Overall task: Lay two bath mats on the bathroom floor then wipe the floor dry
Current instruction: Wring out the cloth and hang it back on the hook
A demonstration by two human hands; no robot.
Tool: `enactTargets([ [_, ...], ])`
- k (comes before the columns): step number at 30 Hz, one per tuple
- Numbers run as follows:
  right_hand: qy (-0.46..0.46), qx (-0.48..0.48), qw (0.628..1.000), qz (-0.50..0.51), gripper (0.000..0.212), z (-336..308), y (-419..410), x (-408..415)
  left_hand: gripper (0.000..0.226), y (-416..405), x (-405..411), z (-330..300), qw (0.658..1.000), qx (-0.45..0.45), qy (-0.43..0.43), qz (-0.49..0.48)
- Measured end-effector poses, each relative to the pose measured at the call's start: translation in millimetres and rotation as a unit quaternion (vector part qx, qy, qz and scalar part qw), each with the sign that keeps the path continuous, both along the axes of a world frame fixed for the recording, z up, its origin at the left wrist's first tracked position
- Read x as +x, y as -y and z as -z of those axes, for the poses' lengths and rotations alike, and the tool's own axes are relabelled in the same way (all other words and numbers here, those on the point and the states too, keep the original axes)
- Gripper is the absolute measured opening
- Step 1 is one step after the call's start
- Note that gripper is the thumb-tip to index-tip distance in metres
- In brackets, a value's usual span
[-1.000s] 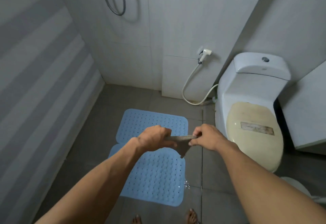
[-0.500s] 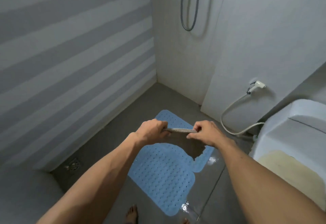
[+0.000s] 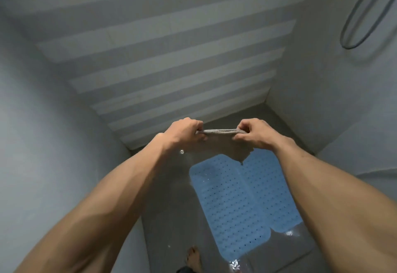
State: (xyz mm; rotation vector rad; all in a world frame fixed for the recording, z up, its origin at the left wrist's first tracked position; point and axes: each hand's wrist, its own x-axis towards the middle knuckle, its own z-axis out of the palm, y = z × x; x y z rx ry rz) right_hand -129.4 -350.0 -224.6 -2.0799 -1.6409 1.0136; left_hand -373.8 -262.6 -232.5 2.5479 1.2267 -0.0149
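Note:
Both my hands hold a brown-grey cloth (image 3: pixel 223 143) stretched between them at chest height. My left hand (image 3: pixel 183 134) grips its left end and my right hand (image 3: pixel 254 133) grips its right end, and a ragged corner hangs down. Below, two light blue perforated bath mats lie flat on the dark grey floor (image 3: pixel 169 204), overlapping slightly. The left mat (image 3: pixel 227 204) is largely in view. My right forearm covers part of the right mat (image 3: pixel 270 189). Wet patches glint on the floor near the mats' near edge.
A striped grey and white tiled wall (image 3: pixel 167 57) faces me. A plain wall stands close on the left. A shower hose loop (image 3: pixel 363 12) hangs on the right wall. A bare foot (image 3: pixel 193 258) stands on the floor at the bottom.
The view has swung left: the toilet and bidet sprayer have left the frame and the striped wall now fills it. My hands still hold the cloth stretched, slightly farther apart.

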Motion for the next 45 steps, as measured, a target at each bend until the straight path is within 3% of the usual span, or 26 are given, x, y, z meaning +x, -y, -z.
enactTargets([
  [11, -0.025, 0.125, 0.982, -0.137, 0.007, -63, -116, -144, 0.026, -26, -162, -82, 0.981, 0.081, 0.024, -0.173],
  [16, -0.072, 0.21, 0.957, -0.185, 0.023, -122, -142, -205, 0.017, -17, -221, -131, 0.957, 0.111, 0.045, -0.263],
  [19, -0.078, 0.269, 0.941, -0.19, 0.018, -153, -159, -243, 0.015, -7, -247, -161, 0.938, 0.132, 0.093, -0.308],
  [25, 0.034, 0.369, 0.896, -0.246, 0.034, -204, -192, -313, 0.029, 3, -283, -210, 0.902, 0.23, 0.143, -0.335],
  [27, 0.069, 0.384, 0.881, -0.267, 0.042, -219, -206, -334, 0.028, -1, -291, -221, 0.897, 0.275, 0.107, -0.328],
  [29, 0.101, 0.382, 0.872, -0.29, 0.049, -232, -221, -354, 0.029, -13, -301, -229, 0.894, 0.307, 0.006, -0.326],
  [31, 0.137, 0.385, 0.857, -0.314, 0.05, -242, -238, -374, 0.035, -28, -311, -236, 0.88, 0.314, -0.094, -0.344],
  [35, 0.189, 0.41, 0.824, -0.343, 0.05, -251, -281, -419, 0.033, -72, -329, -248, 0.845, 0.305, -0.199, -0.392],
  [39, 0.213, 0.422, 0.808, -0.351, 0.049, -244, -330, -469, 0.031, -119, -344, -251, 0.819, 0.296, -0.275, -0.407],
  [45, 0.244, 0.41, 0.79, -0.385, 0.045, -231, -381, -539, 0.029, -168, -366, -249, 0.809, 0.275, -0.314, -0.414],
])
